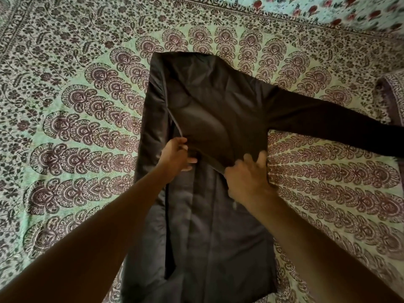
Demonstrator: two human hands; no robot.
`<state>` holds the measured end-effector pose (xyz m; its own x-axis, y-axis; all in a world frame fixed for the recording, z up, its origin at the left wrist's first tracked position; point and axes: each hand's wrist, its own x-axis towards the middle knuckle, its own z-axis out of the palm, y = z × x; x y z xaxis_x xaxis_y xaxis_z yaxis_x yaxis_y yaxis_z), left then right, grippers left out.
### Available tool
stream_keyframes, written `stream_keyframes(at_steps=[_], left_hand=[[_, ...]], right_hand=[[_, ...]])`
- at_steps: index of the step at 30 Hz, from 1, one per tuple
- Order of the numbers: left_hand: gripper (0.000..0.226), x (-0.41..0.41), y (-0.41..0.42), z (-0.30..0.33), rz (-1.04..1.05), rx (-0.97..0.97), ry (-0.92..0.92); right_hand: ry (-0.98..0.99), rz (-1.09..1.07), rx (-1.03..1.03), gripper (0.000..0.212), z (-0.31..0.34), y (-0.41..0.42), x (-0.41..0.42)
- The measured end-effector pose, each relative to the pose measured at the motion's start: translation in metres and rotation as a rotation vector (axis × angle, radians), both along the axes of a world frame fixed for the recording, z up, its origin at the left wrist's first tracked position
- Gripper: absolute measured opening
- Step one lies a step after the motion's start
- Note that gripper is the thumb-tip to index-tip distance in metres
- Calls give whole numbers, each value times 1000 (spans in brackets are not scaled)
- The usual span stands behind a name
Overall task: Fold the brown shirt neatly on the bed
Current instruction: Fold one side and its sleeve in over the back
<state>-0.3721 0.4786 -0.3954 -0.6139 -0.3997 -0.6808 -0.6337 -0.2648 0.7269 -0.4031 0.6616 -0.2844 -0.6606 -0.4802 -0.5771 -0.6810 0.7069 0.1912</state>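
Observation:
The brown shirt (209, 119) lies lengthwise on the bed, its left side folded inward as a long strip. One sleeve (332, 123) stretches out flat to the right. My left hand (177, 156) pinches a fabric edge near the shirt's middle. My right hand (247, 173) grips the folded cloth beside it, fingers curled into the fabric, which is lifted slightly between the two hands. The shirt's lower part runs toward me between my forearms.
A green bedsheet (72, 119) with dark paisley print covers the bed on all sides. A floral cloth with red flowers (328, 9) lies at the far right corner. A patterned pillow or cloth edge (391, 95) sits at the right border.

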Motion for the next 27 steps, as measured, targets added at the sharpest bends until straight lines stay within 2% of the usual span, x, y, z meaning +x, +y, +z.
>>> stream_keyframes(at_steps=[4,9,11,13,16,17,18,20,22,24,27], left_hand=[[34,-5,-2,4,-15,-46,30],[47,9,-10,-5,-92,-218,-13],[45,23,-7,-2,-141,-245,-6],[38,39,-1,3,-194,-285,34],[19,63,9,4,-274,-390,32],[16,70,12,3,-304,-405,20],[16,79,16,4,-342,-421,9],[24,95,21,4,-414,-444,38],[48,107,22,2,-500,-467,117],[70,117,17,1,-551,-437,168],[92,133,8,1,-492,-257,216]], right_hand=[[-150,-89,-87,12,-4,-5,42],[-325,-65,-292,13,-28,-29,89],[-355,-107,-402,30,-42,-32,99],[-275,-285,-532,43,-57,-28,103],[153,-548,-715,36,-78,-10,100],[204,-654,-713,34,-85,-2,99],[174,-775,-696,37,-95,7,98],[-30,-955,-747,50,-104,15,98],[-193,-1043,-845,54,-110,19,103],[-324,-1159,-860,47,-111,20,110],[-461,-1337,-831,23,-122,24,128]])
